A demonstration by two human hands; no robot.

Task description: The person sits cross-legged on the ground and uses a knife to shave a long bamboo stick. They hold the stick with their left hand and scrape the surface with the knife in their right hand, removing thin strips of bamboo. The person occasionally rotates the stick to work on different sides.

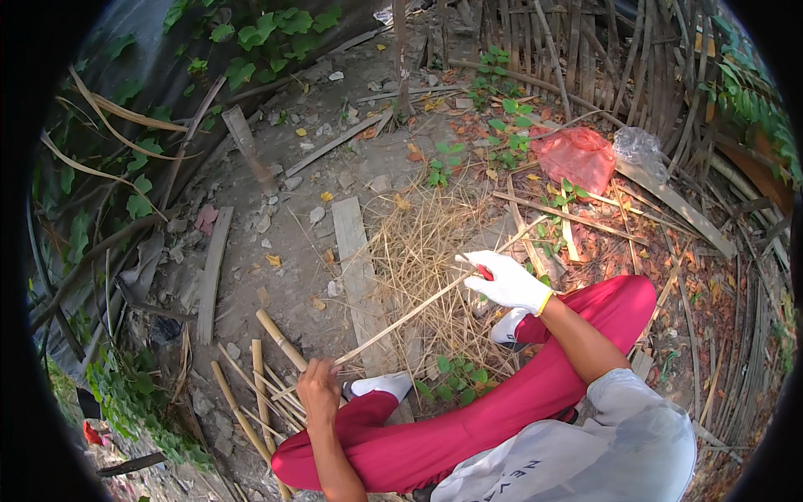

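A long, thin bamboo strip [400,323] slants across in front of me, rising from lower left to upper right. My bare left hand [318,391] is closed around its lower end, beside my left knee. Near the strip's upper part, my right hand [508,283] in a white glove is closed on a small red tool [485,273]; only a bit of red shows between the fingers, so its kind cannot be made out. The strip passes right at those gloved fingers. Beneath it lies a heap of pale shavings [435,251].
Several bamboo poles and strips [261,393] lie by my left knee. A flat wooden board [355,259] stretches ahead of my left foot. Farther right are a red plastic bag [574,159], a clear plastic bag [640,152] and a stick fence [577,50]. Another board [215,276] lies left.
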